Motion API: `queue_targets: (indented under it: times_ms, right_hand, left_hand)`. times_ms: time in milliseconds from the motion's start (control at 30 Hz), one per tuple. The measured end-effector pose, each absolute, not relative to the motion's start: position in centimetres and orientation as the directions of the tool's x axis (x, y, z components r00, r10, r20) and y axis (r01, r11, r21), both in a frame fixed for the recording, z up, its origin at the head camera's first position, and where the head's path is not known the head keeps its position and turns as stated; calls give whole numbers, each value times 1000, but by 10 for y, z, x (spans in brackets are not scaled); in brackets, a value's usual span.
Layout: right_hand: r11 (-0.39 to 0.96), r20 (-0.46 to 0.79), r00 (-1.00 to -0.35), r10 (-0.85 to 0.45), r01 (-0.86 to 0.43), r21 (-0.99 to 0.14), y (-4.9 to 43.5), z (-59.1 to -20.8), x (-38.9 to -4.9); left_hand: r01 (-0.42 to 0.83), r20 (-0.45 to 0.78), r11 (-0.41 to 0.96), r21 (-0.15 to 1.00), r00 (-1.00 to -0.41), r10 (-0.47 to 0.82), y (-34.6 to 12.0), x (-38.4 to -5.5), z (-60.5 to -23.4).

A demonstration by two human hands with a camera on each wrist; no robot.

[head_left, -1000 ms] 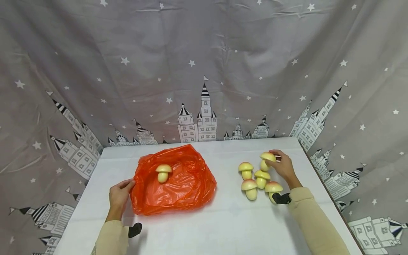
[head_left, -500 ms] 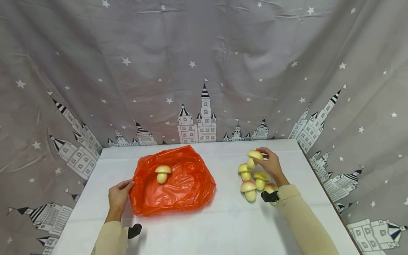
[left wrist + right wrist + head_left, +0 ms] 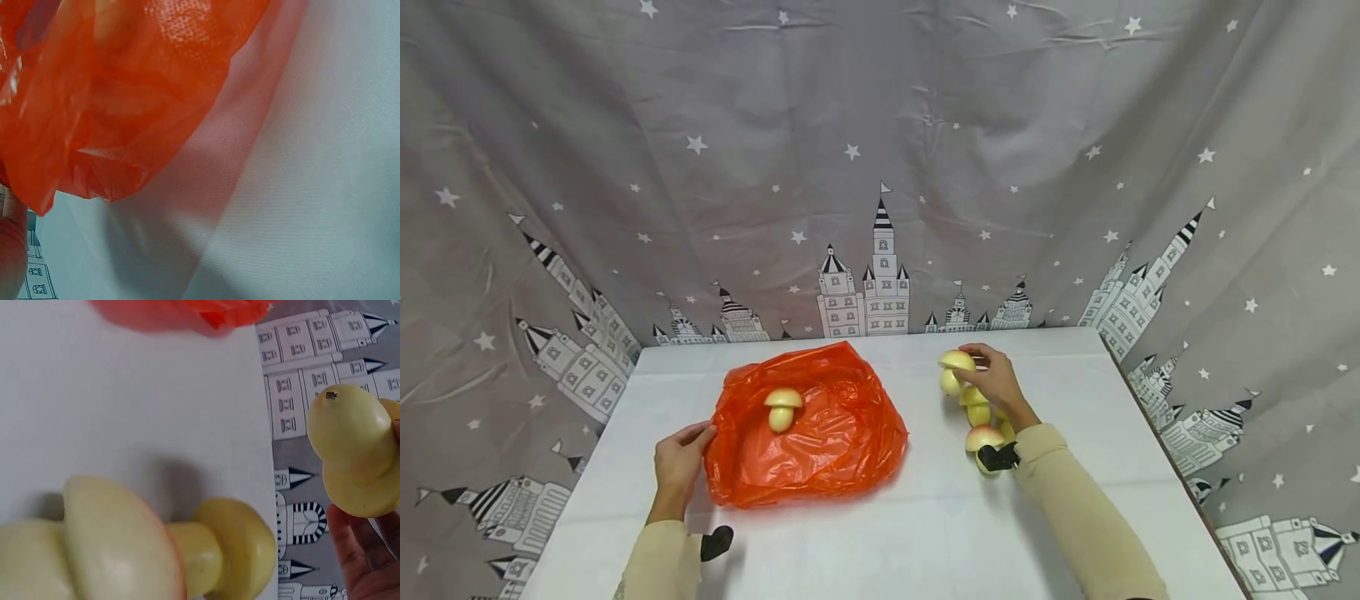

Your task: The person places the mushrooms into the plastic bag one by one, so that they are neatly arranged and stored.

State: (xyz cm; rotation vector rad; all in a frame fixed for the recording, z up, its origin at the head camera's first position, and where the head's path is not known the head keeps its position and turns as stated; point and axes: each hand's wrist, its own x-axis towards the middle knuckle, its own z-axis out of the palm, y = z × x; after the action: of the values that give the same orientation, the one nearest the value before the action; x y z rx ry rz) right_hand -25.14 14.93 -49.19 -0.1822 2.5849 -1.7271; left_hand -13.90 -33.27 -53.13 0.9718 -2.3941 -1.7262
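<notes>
Film pinched at left: my left hand (image 3: 679,457) holds the left rim of the red bag (image 3: 887,437), which spreads open over the left half of the white surface (image 3: 880,542), reaching toward the back edge. The film is thin, crinkled, glossy and translucent; I judge it light, limp and inclined to slide or collapse, so best taken by the gathered rim. One mushroom (image 3: 782,408) lies inside, pale cap toward the back edge.

Right of centre, near the back edge, my right hand (image 3: 997,382) grips the held mushroom (image 3: 953,367) by the right side of its cap, above the surface. It has a domed cap and a bulbous stem, smooth and faintly shiny, with a small dark mark on the stem's end. I expect it to be light, firm and slightly slick; the cap's rim offers the surest hold.

Beneath my right wrist are a yellow mushroom (image 3: 975,406), a pink-flushed mushroom (image 3: 983,436) nearer the front edge, and a partly hidden mushroom (image 3: 1007,427) toward the right edge.
</notes>
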Motion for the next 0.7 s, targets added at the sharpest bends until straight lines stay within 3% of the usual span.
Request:
queue_targets:
  times_ms: [100,400,567,700]
  right_hand:
    - [377,43,-990,-134,-91,-922,139,-492,-253]
    - [398,33,-984,-174,-101,-912,113,-493,-255]
    - [409,45,-974,-220,-134,-903,101,-493,-255]
    - [390,47,-966,-255,-147,-909,93,-493,-257]
  left_hand:
    - [-488,-346,153,859,-774,-530,-339,-144,-545]
    - [-446,-270,209,870,-787,-555,-369,-164,-610]
    - [-435,-285,199,878,-810,-512,-348,-148,-563]
    - [-458,-313,174,872,-794,-521,-332,-138,-531]
